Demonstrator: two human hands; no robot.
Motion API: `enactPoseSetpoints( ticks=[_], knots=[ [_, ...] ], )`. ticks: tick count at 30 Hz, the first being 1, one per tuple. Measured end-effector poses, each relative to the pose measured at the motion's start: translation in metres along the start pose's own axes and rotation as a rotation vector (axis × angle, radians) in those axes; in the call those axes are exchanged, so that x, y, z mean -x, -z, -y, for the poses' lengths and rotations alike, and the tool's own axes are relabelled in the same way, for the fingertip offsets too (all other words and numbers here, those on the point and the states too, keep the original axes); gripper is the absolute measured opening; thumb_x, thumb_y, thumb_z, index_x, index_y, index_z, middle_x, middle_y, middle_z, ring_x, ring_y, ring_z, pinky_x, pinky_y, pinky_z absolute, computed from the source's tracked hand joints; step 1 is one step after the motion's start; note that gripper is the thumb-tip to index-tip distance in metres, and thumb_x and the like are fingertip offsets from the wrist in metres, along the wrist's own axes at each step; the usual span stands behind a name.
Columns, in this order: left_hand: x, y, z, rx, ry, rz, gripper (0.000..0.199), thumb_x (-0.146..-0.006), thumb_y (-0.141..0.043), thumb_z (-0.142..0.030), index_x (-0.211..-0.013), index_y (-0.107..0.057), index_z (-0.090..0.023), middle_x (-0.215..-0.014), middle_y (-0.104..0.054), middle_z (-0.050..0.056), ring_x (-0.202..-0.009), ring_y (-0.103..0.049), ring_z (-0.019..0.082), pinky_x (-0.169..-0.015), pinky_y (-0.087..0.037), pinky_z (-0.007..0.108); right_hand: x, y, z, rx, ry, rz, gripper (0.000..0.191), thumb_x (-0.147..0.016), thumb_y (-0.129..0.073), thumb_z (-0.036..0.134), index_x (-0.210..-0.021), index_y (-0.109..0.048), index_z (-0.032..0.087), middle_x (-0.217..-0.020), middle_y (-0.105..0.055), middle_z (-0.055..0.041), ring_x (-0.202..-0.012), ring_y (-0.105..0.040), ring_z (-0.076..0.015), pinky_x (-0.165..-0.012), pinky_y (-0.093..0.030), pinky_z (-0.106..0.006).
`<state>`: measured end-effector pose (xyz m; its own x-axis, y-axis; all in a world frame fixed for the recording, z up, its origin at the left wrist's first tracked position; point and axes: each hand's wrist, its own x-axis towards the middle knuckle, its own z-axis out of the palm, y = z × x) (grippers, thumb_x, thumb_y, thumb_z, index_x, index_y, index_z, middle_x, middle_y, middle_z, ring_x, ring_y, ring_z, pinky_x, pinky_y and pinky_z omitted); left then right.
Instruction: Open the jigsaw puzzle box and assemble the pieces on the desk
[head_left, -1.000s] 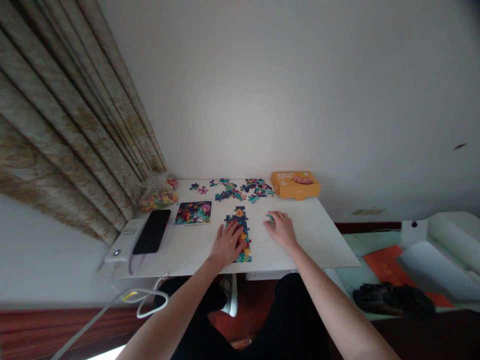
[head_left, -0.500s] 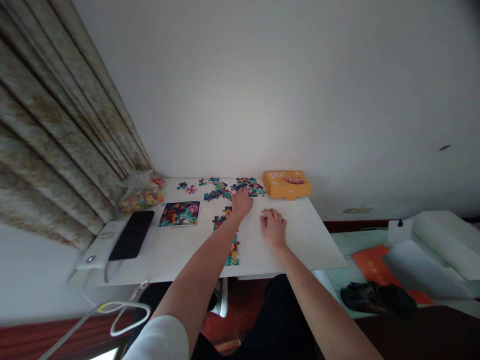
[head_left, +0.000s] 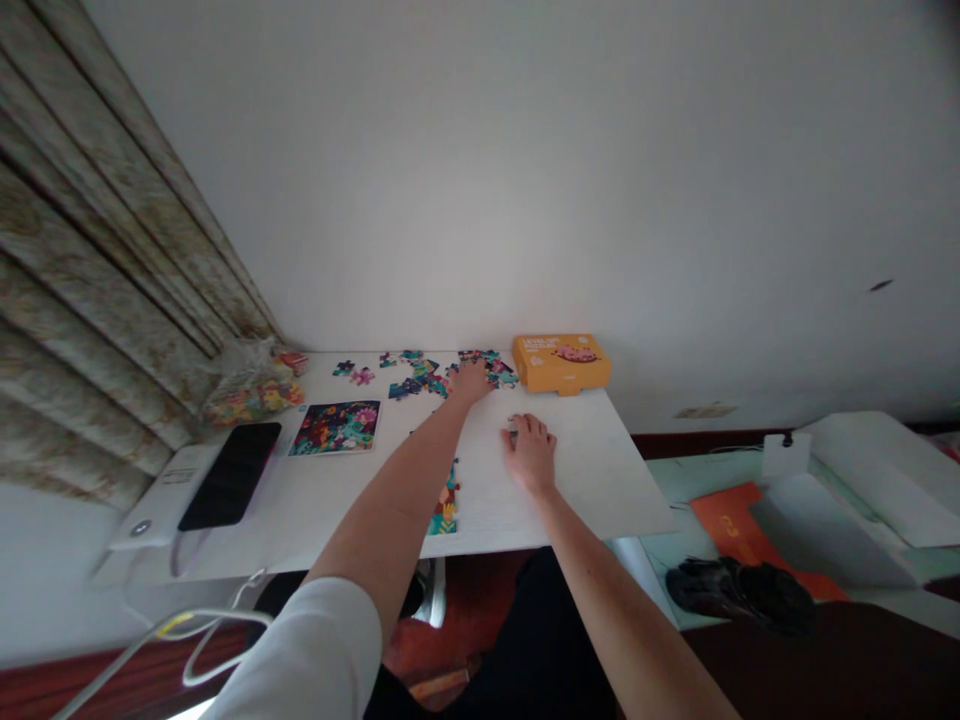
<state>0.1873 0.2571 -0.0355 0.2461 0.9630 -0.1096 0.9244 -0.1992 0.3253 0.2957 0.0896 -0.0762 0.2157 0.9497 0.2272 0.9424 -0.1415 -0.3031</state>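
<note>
My left hand (head_left: 470,381) reaches over the loose puzzle pieces (head_left: 424,375) at the back of the white table, its fingers spread among them. Nearer the front, my right hand (head_left: 531,455) rests on the table with curled fingers, around something small and dark that I cannot make out. Under my left forearm lies a partly joined strip of puzzle (head_left: 445,508), mostly hidden. To the left is the square picture card (head_left: 335,428) with the colourful design.
An orange puzzle box (head_left: 562,364) stands at the back right. At the left are a clear bag of pieces (head_left: 255,398), a black phone (head_left: 231,475) and a white box (head_left: 161,497). White cables (head_left: 214,622) hang at the front left.
My left hand has moved farther back into the loose pieces, and its forearm now covers more of the joined strip. The whole view has shifted slightly. My right hand stays curled on the table.
</note>
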Motion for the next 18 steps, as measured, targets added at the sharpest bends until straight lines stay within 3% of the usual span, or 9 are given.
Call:
enactPoseSetpoints(
  ticks=[7, 10, 14, 18],
  knots=[
    [0.013, 0.007, 0.003, -0.061, -0.08, -0.087, 0.052, -0.091, -0.061, -0.022, -0.141, -0.051, -0.02, -0.128, -0.069, 0.017, -0.127, -0.06, 0.032, -0.111, -0.037, 0.049, 0.0, 0.003, 0.001, -0.007, -0.005, 0.012, 0.032, -0.103, -0.049, 0.037, -0.128, -0.062, 0.02, -0.134, -0.063, -0.0147, -0.12, -0.054, -0.0283, -0.094, -0.037, -0.039],
    [0.021, 0.01, 0.007, -0.054, -0.08, -0.08, 0.049, -0.094, -0.055, -0.018, -0.143, -0.051, -0.021, -0.135, -0.066, 0.015, -0.127, -0.061, 0.029, -0.108, -0.042, 0.043, 0.0, 0.003, 0.001, -0.005, -0.004, 0.021, 0.033, -0.104, -0.048, 0.038, -0.128, -0.062, 0.02, -0.133, -0.063, -0.0146, -0.12, -0.054, -0.0283, -0.094, -0.037, -0.039],
    [0.027, 0.014, 0.013, -0.05, -0.075, -0.023, 0.034, -0.098, -0.054, -0.031, -0.13, -0.063, -0.022, -0.135, -0.067, 0.013, -0.128, -0.06, 0.029, -0.107, -0.043, 0.043, 0.0, 0.002, 0.0, -0.002, -0.005, 0.03, 0.033, -0.104, -0.047, 0.038, -0.128, -0.062, 0.021, -0.133, -0.063, -0.0144, -0.121, -0.054, -0.0282, -0.095, -0.037, -0.04],
    [0.03, 0.014, 0.018, -0.054, -0.122, 0.079, 0.04, -0.082, -0.077, -0.045, -0.115, -0.071, -0.024, -0.131, -0.069, 0.01, -0.126, -0.061, 0.032, -0.112, -0.039, 0.045, 0.0, 0.0, -0.001, -0.003, -0.008, 0.03, 0.033, -0.104, -0.045, 0.034, -0.128, -0.063, 0.021, -0.133, -0.063, -0.0139, -0.12, -0.054, -0.0273, -0.095, -0.037, -0.039]
  ],
)
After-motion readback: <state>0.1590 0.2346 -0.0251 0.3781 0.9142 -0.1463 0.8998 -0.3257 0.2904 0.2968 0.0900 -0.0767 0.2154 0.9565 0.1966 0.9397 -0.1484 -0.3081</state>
